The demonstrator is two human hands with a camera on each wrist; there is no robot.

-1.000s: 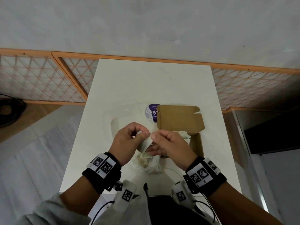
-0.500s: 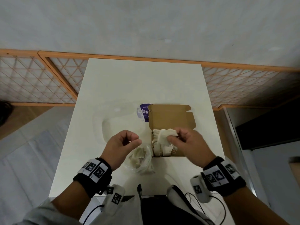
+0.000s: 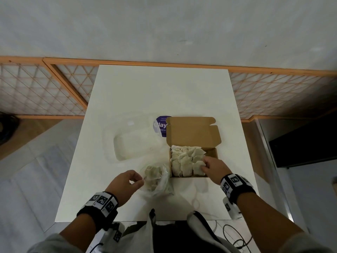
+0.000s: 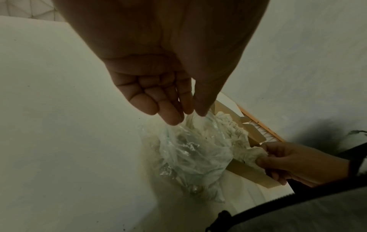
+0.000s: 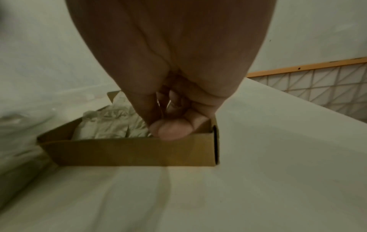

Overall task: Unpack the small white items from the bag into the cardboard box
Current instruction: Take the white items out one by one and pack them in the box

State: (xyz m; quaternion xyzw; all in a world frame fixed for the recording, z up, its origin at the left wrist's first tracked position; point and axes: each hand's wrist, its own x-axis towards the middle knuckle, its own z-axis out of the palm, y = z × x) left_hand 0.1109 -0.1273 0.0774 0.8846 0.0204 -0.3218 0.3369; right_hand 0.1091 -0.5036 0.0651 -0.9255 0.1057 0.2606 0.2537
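Note:
An open cardboard box (image 3: 212, 153) stands on the white table (image 3: 164, 92) and is packed with several small white items (image 3: 184, 161). My right hand (image 3: 204, 165) reaches into its near right corner and pinches one white item (image 4: 252, 155) against the others. Left of the box lies a crumpled clear plastic bag (image 3: 156, 178) holding more white items. My left hand (image 3: 141, 180) pinches the bag's rim between thumb and fingertips (image 4: 200, 112). In the right wrist view my right hand's (image 5: 164, 125) fingers curl just above the box's front wall (image 5: 129, 152).
A clear plastic tub (image 3: 131, 143) sits behind the bag, with a purple-labelled lid (image 3: 161, 126) beside the box's raised flap (image 3: 193, 132). The table's near edge is close to my body. An orange-framed lattice screen (image 3: 45, 88) runs behind the table.
Both hands held one white item above the bag a second ago. My right hand carried it right into the box, while my left hand dropped to the bag's rim.

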